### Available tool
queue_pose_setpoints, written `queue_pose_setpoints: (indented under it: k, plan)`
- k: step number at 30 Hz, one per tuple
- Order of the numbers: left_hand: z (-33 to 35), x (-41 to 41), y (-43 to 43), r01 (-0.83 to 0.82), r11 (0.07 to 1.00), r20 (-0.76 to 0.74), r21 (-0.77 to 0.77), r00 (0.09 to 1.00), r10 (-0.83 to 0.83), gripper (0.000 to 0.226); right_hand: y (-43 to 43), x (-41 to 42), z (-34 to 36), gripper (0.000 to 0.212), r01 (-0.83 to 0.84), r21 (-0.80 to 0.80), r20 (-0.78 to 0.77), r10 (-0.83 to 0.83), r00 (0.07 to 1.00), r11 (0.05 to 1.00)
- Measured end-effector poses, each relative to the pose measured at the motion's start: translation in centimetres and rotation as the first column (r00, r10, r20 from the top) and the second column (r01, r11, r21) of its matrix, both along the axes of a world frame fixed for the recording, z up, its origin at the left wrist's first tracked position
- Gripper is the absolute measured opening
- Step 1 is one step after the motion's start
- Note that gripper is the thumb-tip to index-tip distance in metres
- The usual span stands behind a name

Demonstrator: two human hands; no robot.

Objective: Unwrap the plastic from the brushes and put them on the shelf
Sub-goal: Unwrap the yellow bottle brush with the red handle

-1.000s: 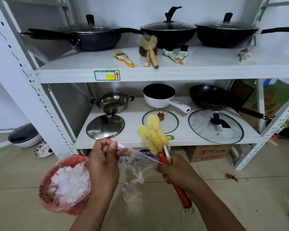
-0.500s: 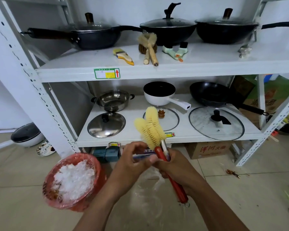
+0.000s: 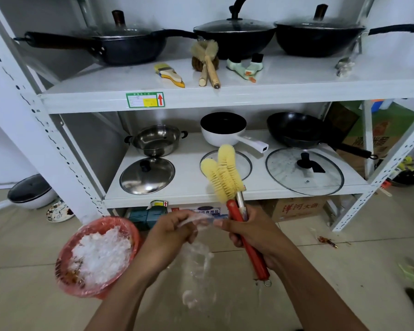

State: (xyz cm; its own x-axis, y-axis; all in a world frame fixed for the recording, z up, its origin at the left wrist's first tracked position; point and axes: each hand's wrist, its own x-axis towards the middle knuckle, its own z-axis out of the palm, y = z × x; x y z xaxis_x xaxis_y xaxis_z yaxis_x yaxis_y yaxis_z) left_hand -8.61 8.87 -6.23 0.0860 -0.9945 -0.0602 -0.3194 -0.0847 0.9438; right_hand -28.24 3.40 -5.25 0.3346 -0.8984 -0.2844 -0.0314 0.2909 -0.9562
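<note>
Right hand (image 3: 256, 237) grips two yellow brushes (image 3: 222, 174) by the handles, heads up before the lower shelf (image 3: 189, 187) front edge, left hand (image 3: 170, 235) pinches clear plastic wrap (image 3: 197, 256) dangling beside them.

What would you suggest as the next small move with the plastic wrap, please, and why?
Probably draw the left hand leftward to pull the clear plastic wrap free: the heads of the two yellow bristle brushes are already bare, but the wrap stretches across to the right hand gripping their handles.
</note>
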Motion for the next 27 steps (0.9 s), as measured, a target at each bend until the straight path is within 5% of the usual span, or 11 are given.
queue_pose_setpoints:
  k: [3, 6, 9, 13, 16, 17, 19, 20, 21, 23, 27]
  plan:
    - [0.7, 0.5, -0.1, -0.068, 0.998, -0.399, 0.006, 0.915, 0.065, 0.023, -0.4, -0.5, 0.0, 0.031, 0.063, 0.037, 0.056, -0.066, 0.996, 0.997]
    - [2.0, 0.1, 0.0, -0.012, 1.000, -0.792, -0.018, 0.611, -0.007, 0.023, 0.0, -0.1, 0.1, 0.032, 0.064, 0.049, 0.104, -0.069, 0.992, 0.997]
    - [2.3, 0.0, 0.1, -0.017, 0.999, -0.939, -0.031, 0.344, -0.024, 0.022, 1.0, 1.3, 0.6, 0.020, 0.002, 0.076, 0.184, -0.016, 0.983, 0.997]
    - [1.9, 0.7, 0.2, -0.080, 0.996, -0.977, -0.037, 0.212, -0.019, 0.016, 1.8, 2.5, 0.7, 0.018, -0.081, 0.038, 0.189, 0.072, 0.979, 0.996]
    - [2.0, 1.1, 0.1, -0.167, 0.986, -0.946, 0.014, 0.316, 0.067, 0.014, 2.0, 2.7, 0.6, 0.019, -0.119, 0.003, 0.130, 0.117, 0.985, 0.993]
    - [1.6, 1.2, -0.2, -0.202, 0.979, -0.868, 0.036, 0.480, 0.131, 0.015, 2.0, 2.7, 0.6, 0.019, -0.117, 0.000, 0.125, 0.116, 0.985, 0.993]
    - [1.0, 1.1, -0.2, -0.211, 0.977, -0.397, 0.038, 0.894, 0.208, 0.015, 1.9, 2.8, 0.6, 0.020, -0.085, 0.009, 0.146, 0.083, 0.986, 0.996]
    - [0.8, 0.7, 0.0, -0.128, 0.991, -0.174, 0.049, 0.975, 0.135, 0.022, 1.8, 2.9, 0.6, 0.020, -0.057, 0.022, 0.172, 0.052, 0.984, 0.998]
    - [0.5, 0.4, 0.2, -0.007, 0.997, -0.052, 0.077, 0.999, 0.011, 0.033, 1.6, 2.9, 0.5, 0.021, -0.027, 0.041, 0.205, 0.018, 0.979, 0.999]
    - [0.3, -0.6, 0.6, 0.212, 0.973, -0.052, 0.092, 0.977, -0.208, 0.029, 1.4, 2.8, 0.4, 0.019, 0.013, 0.094, 0.258, -0.037, 0.965, 0.996]
    - [-0.1, -1.0, 0.5, 0.156, 0.987, 0.114, -0.031, 0.982, -0.151, 0.013, 1.5, 2.9, 0.8, 0.019, 0.032, 0.084, 0.281, -0.054, 0.958, 0.996]
